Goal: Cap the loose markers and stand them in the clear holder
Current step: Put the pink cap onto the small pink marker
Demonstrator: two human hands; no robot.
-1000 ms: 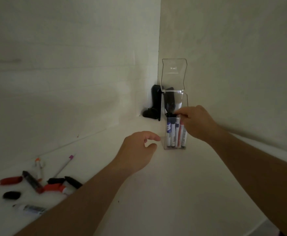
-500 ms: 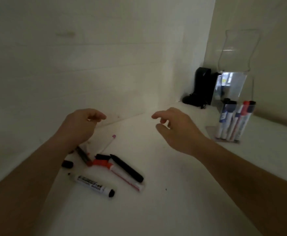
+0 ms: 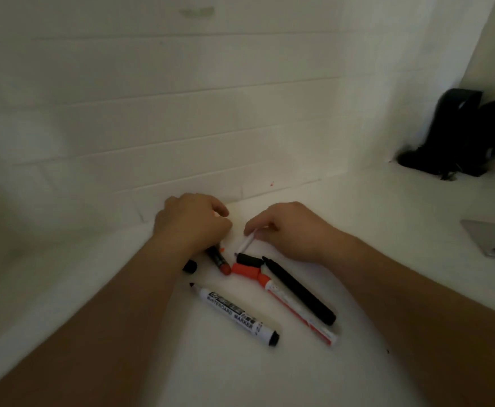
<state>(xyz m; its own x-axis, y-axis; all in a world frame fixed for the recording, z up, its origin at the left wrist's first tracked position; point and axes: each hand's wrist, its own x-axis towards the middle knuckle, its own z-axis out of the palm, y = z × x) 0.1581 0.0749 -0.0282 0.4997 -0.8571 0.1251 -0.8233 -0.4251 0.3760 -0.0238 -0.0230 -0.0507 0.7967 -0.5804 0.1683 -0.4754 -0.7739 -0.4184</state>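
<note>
My left hand (image 3: 193, 226) lies with curled fingers near the wall, covering the upper end of a dark marker with a red end (image 3: 219, 261); what its fingers hold is hidden. My right hand (image 3: 289, 230) pinches the top of a thin white pen (image 3: 245, 244) that slants down to the surface. In front lie a white whiteboard marker (image 3: 234, 314), a black marker (image 3: 299, 292), a white-and-red marker (image 3: 297, 311), a red cap (image 3: 245, 270) and two black caps (image 3: 249, 259) (image 3: 190, 265). Only the clear holder's base (image 3: 487, 240) shows at the right edge.
The white tiled wall (image 3: 181, 127) rises right behind both hands. A black object (image 3: 463, 136) stands in the far right corner. The white surface (image 3: 387, 230) stretches between the markers and the holder.
My right hand left the holder and swung left with the view. Both hands have come down onto the pile of markers, and my right hand now pinches the thin white pen.
</note>
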